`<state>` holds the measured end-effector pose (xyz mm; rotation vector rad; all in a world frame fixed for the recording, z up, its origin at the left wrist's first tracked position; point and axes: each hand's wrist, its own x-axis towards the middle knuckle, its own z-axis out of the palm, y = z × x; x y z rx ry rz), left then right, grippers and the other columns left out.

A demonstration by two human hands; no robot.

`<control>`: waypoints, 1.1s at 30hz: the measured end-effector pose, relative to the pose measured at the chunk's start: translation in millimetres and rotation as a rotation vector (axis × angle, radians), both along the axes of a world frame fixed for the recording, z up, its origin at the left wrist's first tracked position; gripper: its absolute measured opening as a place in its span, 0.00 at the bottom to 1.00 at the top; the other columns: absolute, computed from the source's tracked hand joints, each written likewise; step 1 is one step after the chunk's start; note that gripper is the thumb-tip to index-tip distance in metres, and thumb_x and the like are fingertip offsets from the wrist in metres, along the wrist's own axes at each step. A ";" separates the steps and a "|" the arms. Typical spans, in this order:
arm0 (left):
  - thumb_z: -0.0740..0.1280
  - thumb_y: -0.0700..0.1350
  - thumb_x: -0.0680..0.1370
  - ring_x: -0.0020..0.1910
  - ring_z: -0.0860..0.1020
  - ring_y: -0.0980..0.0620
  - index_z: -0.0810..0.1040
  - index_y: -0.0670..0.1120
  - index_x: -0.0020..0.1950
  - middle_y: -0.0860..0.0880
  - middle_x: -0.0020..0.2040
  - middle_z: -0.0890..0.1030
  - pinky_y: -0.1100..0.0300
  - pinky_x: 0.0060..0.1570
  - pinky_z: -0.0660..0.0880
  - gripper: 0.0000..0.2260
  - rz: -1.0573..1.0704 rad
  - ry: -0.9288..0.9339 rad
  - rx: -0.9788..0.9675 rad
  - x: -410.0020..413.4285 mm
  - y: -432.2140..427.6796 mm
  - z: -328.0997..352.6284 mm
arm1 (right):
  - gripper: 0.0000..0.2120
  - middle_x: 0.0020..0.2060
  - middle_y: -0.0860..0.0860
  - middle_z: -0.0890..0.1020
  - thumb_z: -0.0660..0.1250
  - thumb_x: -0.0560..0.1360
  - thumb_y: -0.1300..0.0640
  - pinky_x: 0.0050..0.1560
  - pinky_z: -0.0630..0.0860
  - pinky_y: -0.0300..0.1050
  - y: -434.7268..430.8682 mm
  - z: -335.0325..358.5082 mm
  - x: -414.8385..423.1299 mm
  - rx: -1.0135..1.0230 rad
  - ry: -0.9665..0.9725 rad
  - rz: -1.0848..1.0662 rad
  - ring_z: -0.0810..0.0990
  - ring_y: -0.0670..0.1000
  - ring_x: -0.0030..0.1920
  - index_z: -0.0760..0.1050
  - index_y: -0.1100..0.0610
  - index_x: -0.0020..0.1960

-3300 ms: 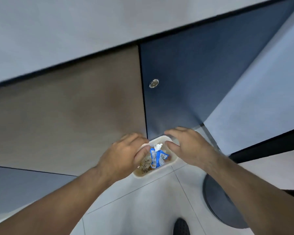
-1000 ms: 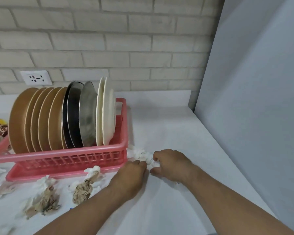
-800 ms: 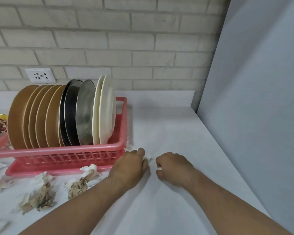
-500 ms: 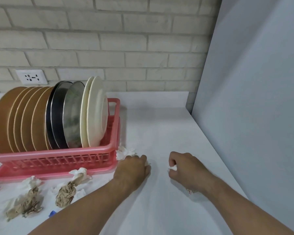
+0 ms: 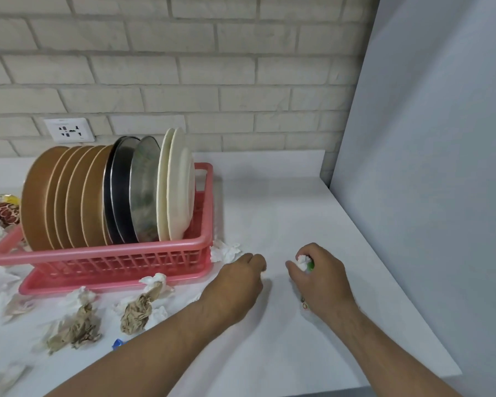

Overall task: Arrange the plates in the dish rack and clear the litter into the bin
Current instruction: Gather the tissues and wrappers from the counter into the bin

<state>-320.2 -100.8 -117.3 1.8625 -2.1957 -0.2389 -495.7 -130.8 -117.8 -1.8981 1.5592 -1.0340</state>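
White counter (image 5: pixel 284 210) under a pale brick wall (image 5: pixel 241 67), and the hands have just parted right of the pink dish rack (image 5: pixel 121 253). The right hand (image 5: pixel 318 279) now clutches a soft tissue wad (image 5: pixel 301 260) with a green scrap, while the left hand (image 5: pixel 235 285) is curled and I cannot tell if it holds anything. Smooth plates (image 5: pixel 98 196) stand on edge in the rack, and crumpled brown paper (image 5: pixel 136 309) in front is still to clear.

Colours at the counter
Rack (image 5: pixel 121 259) pink; plates (image 5: pixel 55 196) brown, black, grey steel, cream; counter (image 5: pixel 269 210) white; wall (image 5: pixel 184 67) pale brick pattern; litter (image 5: pixel 138 308) white and brown; wad (image 5: pixel 304 263) white with green.
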 end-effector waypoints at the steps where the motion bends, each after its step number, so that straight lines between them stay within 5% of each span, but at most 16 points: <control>1: 0.59 0.38 0.78 0.52 0.77 0.47 0.71 0.46 0.62 0.50 0.58 0.76 0.53 0.49 0.75 0.13 -0.016 -0.001 -0.022 5.4 2.1 1.0 | 0.10 0.38 0.46 0.77 0.72 0.73 0.55 0.38 0.75 0.45 6.6 -2.2 4.1 -0.040 -0.041 -0.019 0.76 0.49 0.38 0.70 0.49 0.39; 4: 0.58 0.42 0.80 0.44 0.79 0.43 0.74 0.45 0.52 0.46 0.47 0.80 0.49 0.45 0.76 0.06 -0.048 -0.039 -0.084 19.5 9.9 7.4 | 0.09 0.41 0.45 0.76 0.71 0.74 0.53 0.39 0.73 0.43 24.3 -7.8 12.1 -0.116 -0.025 -0.075 0.76 0.49 0.40 0.71 0.51 0.43; 6: 0.55 0.49 0.83 0.40 0.78 0.43 0.73 0.44 0.45 0.46 0.41 0.79 0.49 0.43 0.74 0.13 -0.064 -0.058 -0.085 30.4 18.6 13.6 | 0.09 0.44 0.44 0.75 0.70 0.74 0.51 0.41 0.71 0.43 33.2 -7.3 14.6 -0.091 0.067 -0.098 0.76 0.50 0.41 0.70 0.50 0.46; 13: 0.63 0.61 0.77 0.45 0.76 0.49 0.75 0.48 0.48 0.50 0.48 0.77 0.52 0.48 0.75 0.16 -0.161 0.028 -0.057 80.0 68.0 32.7 | 0.17 0.56 0.44 0.71 0.67 0.75 0.52 0.47 0.67 0.42 61.8 23.3 27.6 0.203 0.507 -0.001 0.73 0.51 0.49 0.61 0.48 0.58; 19: 0.59 0.61 0.78 0.34 0.72 0.55 0.71 0.48 0.35 0.54 0.34 0.71 0.61 0.37 0.66 0.20 -0.277 0.059 -0.091 121.0 97.4 25.4 | 0.19 0.45 0.43 0.72 0.70 0.74 0.45 0.40 0.69 0.40 123.5 30.1 82.9 0.121 0.399 0.026 0.72 0.46 0.42 0.60 0.46 0.51; 22: 0.57 0.62 0.78 0.31 0.72 0.55 0.73 0.45 0.33 0.52 0.30 0.73 0.54 0.42 0.73 0.24 -0.302 0.130 -0.086 140.1 111.1 21.8 | 0.19 0.41 0.41 0.70 0.71 0.72 0.43 0.36 0.67 0.38 154.3 27.6 105.6 0.095 0.319 0.040 0.70 0.44 0.39 0.61 0.44 0.50; 28: 0.55 0.61 0.80 0.29 0.69 0.54 0.67 0.47 0.29 0.51 0.27 0.70 0.53 0.36 0.70 0.24 -0.305 0.215 -0.131 145.0 151.3 19.5 | 0.28 0.46 0.38 0.70 0.78 0.66 0.44 0.42 0.69 0.36 204.8 16.0 112.1 0.167 0.177 0.006 0.72 0.41 0.45 0.61 0.42 0.55; 33: 0.52 0.65 0.77 0.30 0.70 0.55 0.67 0.51 0.31 0.53 0.29 0.70 0.58 0.34 0.68 0.22 -0.346 0.302 -0.126 136.5 191.2 -2.0 | 0.25 0.51 0.41 0.71 0.74 0.72 0.48 0.45 0.71 0.33 240.9 -4.4 96.9 0.214 0.143 0.044 0.73 0.43 0.49 0.60 0.42 0.58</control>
